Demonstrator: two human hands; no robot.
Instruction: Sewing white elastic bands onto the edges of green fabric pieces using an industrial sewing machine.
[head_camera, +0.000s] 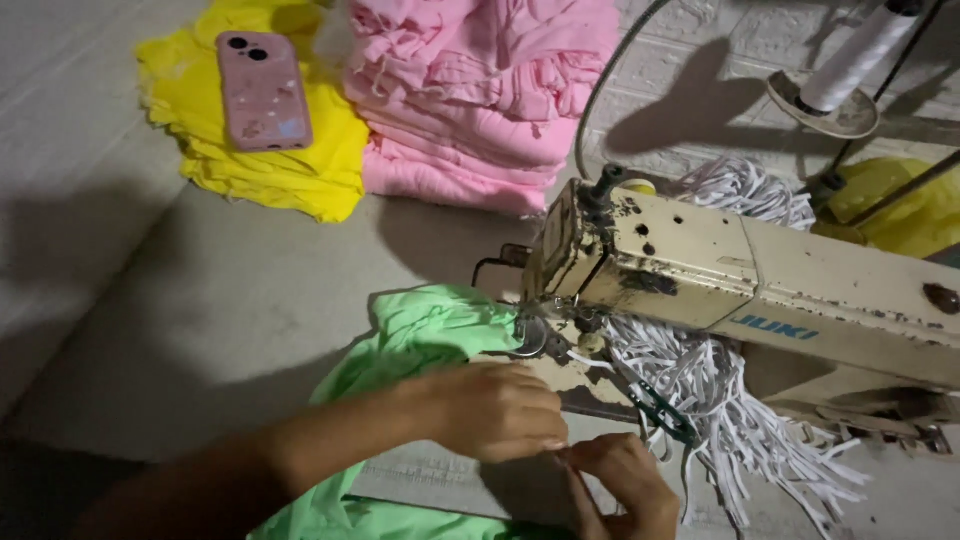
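1. One head view: my left hand (495, 410) lies curled, pressing the green fabric (420, 335) flat on the surface (200, 310) just before the sewing machine (700, 270).
2. My right hand (625, 485) pinches narrow at the cloth's edge; what it grips I cannot tell.
3. I judge the fabric light, limp and stretchy: best held flat near the needle, fingers spread.
4. White elastic strips (730, 400) hang beside it.
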